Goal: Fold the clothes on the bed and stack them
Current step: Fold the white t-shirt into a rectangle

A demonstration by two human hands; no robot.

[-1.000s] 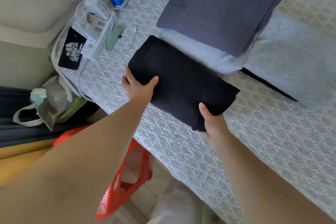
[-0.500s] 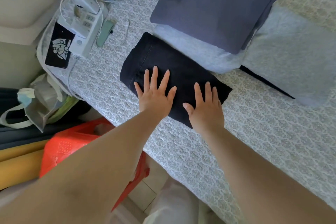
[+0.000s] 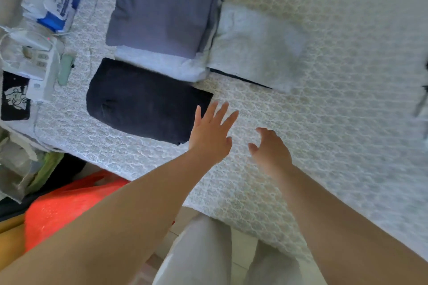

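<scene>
Folded black garment (image 3: 148,102) lying flat on the bed (image 3: 324,122), just in front of the grey folded garment (image 3: 162,11), squared off and left alone, probably because that fold is finished. Grey piece resting on top of a pale blue-grey garment (image 3: 252,44), whose lower edge and right part stick out from under it, so already a stack, placed far from the bed's near edge to keep working room in front.

Left hand (image 3: 212,133) just right of the black garment's near corner, fingers straight and spread wide, holding nothing; whether it brushes the fabric edge cannot be told. Right hand (image 3: 269,149) further right of the black garment, above bare bedspread, fingers loosely curled, also empty. Both apparently heading rightward for the next item, possibly the blurred bit of cloth at the frame's right edge.

Half a second earlier, both palms pressed flat on the black garment, smoothing it; now lifted off and shifted right. A second ago, gripping its near edge at both ends.

Left of the black garment: white power strip (image 3: 34,62), blue tissue pack (image 3: 55,0), orange basket (image 3: 64,203) below.
</scene>
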